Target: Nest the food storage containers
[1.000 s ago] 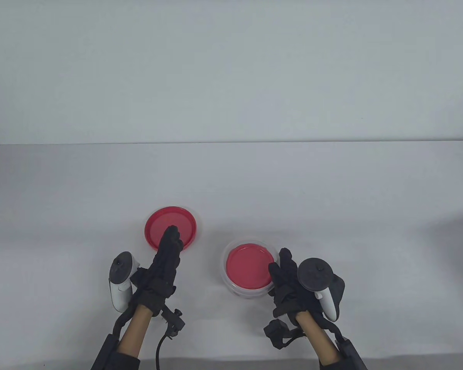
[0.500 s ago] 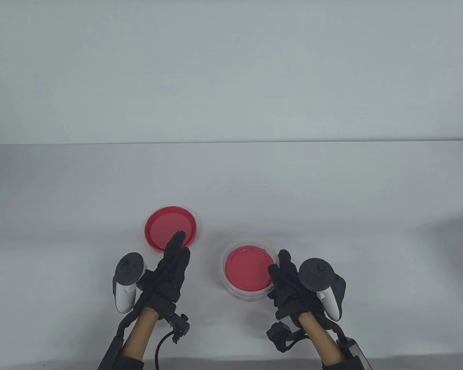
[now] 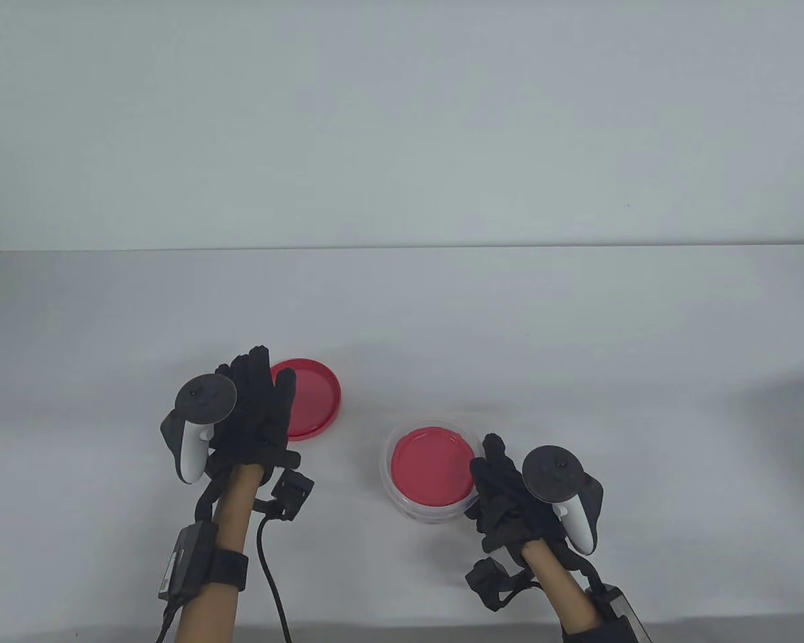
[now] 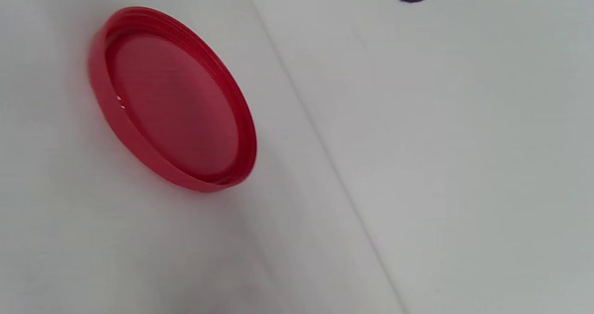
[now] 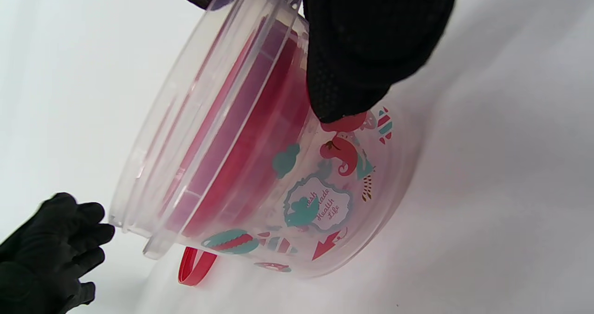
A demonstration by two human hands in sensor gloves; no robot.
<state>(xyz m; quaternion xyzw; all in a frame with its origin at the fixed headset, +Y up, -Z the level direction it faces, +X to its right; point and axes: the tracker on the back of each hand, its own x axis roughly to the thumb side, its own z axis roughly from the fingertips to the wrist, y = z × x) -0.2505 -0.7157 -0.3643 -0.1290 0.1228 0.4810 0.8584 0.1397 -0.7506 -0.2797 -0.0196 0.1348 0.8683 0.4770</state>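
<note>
We log: right hand (image 3: pixel 506 492) gripping the clear container (image 3: pixel 432 472); left hand (image 3: pixel 254 408), fingers spread, over the red lid (image 3: pixel 315 398) on the counter (image 3: pixel 576 335).

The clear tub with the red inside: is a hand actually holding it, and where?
Yes. The right hand grips the clear tub at its rim and outer wall. The left hand holds nothing.

Loose lid (image 3: pixel 311 400) lies on tabletop (image 3: pixel 576 321), lower left of centre in table view. Container (image 3: pixel 432 472) sits lower right of it, apart, another lid inside it. Left hand (image 3: pixel 251 415) overlaps loose lid's left edge; right hand (image 3: pixel 502 489) touches container's right side.
</note>
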